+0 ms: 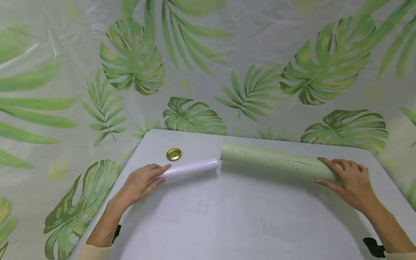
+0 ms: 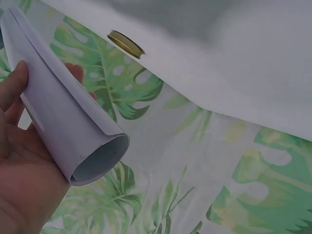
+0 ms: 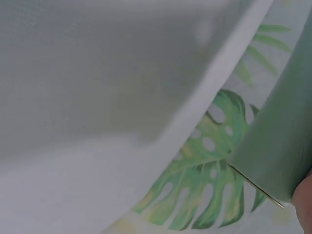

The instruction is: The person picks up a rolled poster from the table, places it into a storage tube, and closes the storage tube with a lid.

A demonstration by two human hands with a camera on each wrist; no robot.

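My left hand (image 1: 140,183) grips the near end of a rolled sheet of glossy white paper (image 1: 191,169). In the left wrist view the thumb and fingers curl round this paper roll (image 2: 68,102), whose open end shows it is hollow. On the right, my right hand (image 1: 352,180) grips the right end of a longer, thicker pale green tube (image 1: 273,159) with a lengthwise seam. The right wrist view shows the end of the green tube (image 3: 278,146) and only a bit of a finger. The two rolls' inner ends are close together above the table.
A gold round lid (image 1: 173,154) lies on the white table (image 1: 227,216), behind the white roll. Beyond the table's edges hangs or spreads a pale sheet (image 1: 201,83) printed with green leaves. A black strap (image 1: 373,247) is on the right wrist.
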